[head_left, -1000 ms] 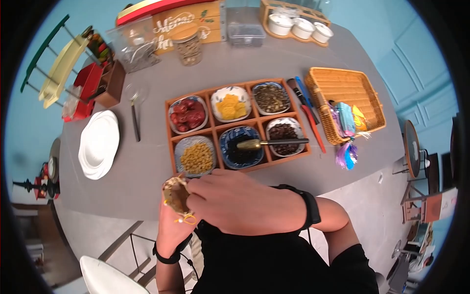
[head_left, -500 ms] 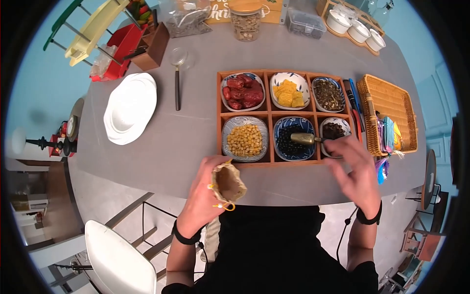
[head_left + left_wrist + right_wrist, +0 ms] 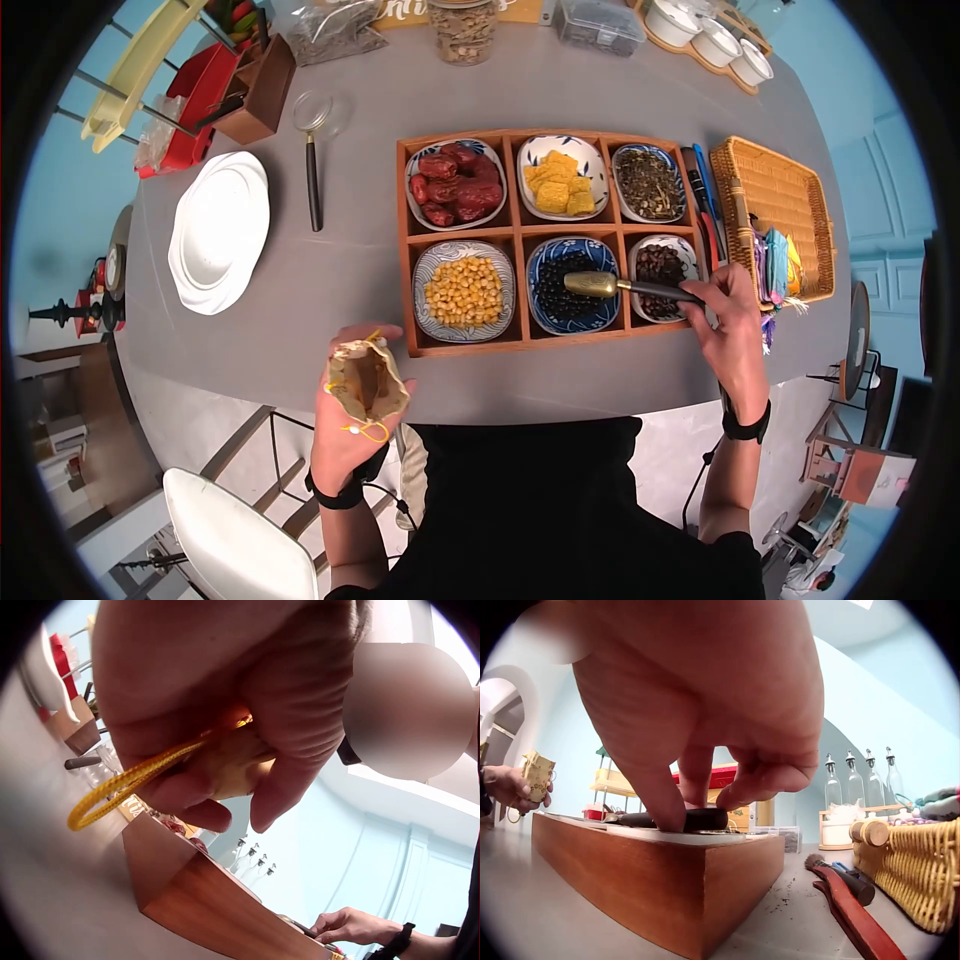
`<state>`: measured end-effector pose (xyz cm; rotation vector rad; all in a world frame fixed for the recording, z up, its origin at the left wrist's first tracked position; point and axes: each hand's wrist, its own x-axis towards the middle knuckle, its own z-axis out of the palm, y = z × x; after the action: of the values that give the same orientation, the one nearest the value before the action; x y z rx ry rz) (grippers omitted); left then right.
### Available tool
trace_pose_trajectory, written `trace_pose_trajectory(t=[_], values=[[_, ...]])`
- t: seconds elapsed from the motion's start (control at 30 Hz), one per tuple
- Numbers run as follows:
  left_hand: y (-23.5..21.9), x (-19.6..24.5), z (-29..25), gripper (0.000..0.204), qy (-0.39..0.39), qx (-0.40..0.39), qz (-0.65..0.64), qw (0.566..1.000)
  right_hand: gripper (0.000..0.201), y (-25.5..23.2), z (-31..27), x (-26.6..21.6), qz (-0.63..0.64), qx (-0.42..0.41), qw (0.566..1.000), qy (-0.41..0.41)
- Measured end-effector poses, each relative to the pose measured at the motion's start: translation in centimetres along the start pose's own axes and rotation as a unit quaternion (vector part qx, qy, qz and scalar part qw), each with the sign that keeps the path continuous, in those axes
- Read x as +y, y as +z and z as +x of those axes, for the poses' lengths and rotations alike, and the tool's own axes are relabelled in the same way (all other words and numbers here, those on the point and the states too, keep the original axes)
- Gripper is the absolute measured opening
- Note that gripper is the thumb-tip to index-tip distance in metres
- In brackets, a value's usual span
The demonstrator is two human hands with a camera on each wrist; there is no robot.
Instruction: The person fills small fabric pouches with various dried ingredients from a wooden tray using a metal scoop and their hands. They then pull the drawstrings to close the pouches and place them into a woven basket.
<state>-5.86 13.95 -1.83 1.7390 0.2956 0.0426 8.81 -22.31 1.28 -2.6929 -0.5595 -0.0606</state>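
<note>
My left hand (image 3: pixel 336 440) grips a small beige drawstring pouch (image 3: pixel 350 385), its mouth open and facing up, with a yellow cord (image 3: pixel 124 784) looping out. With thumb and fingers my right hand (image 3: pixel 738 340) pinches the black handle (image 3: pixel 705 819) of a brass scoop (image 3: pixel 592 284). The scoop's head lies over the blue bowl of black beans (image 3: pixel 560 305), and its handle crosses the bowl of dark brown pieces (image 3: pixel 660 265). Both bowls sit in a wooden compartment tray (image 3: pixel 470 349), beside corn kernels (image 3: pixel 463 292), red dates (image 3: pixel 455 185), yellow chunks (image 3: pixel 560 185) and dried leaves (image 3: pixel 648 185).
White dishes (image 3: pixel 220 235) and a small strainer (image 3: pixel 312 165) lie left of the tray. Brushes (image 3: pixel 855 907) and a wicker basket (image 3: pixel 780 160) holding tasselled pouches (image 3: pixel 780 265) stand at the right. Behind are a jar (image 3: pixel 463 35), a clear box (image 3: pixel 600 28) and white pots (image 3: pixel 716 42).
My right hand has left the pouch, moved right and taken hold of the scoop's handle. My left hand stays at the near left, still holding the pouch; the head view has shifted.
</note>
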Motion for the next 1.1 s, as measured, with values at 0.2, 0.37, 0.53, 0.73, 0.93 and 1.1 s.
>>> trace_pose_trajectory(t=[0.2,0.37,0.53,0.73,0.93,1.1], values=[[1.0,1.0,1.0,0.055,0.121,-0.042,0.095,0.987,0.020,-1.5,-1.0,-1.6,0.118,0.061,0.991,0.033],[2.3,1.5,1.6,0.064,0.147,-0.093,0.239,0.955,0.021,-0.2,-0.6,-5.2,0.364,0.071,0.925,0.082],[2.3,1.8,1.2,0.060,0.146,-0.102,0.286,0.942,0.024,2.4,0.6,-7.7,0.450,-0.002,0.891,0.054],[2.1,2.2,1.2,0.061,0.107,-0.109,0.269,0.951,0.024,4.5,2.6,-9.9,0.400,-0.010,0.916,0.001],[2.1,3.0,1.7,0.058,0.091,-0.158,0.304,0.935,0.026,5.2,3.9,-11.2,0.435,-0.067,0.898,-0.026],[2.1,3.5,2.0,0.059,0.073,-0.191,0.336,0.919,0.025,4.6,4.7,-10.4,0.402,-0.049,0.910,-0.090]])
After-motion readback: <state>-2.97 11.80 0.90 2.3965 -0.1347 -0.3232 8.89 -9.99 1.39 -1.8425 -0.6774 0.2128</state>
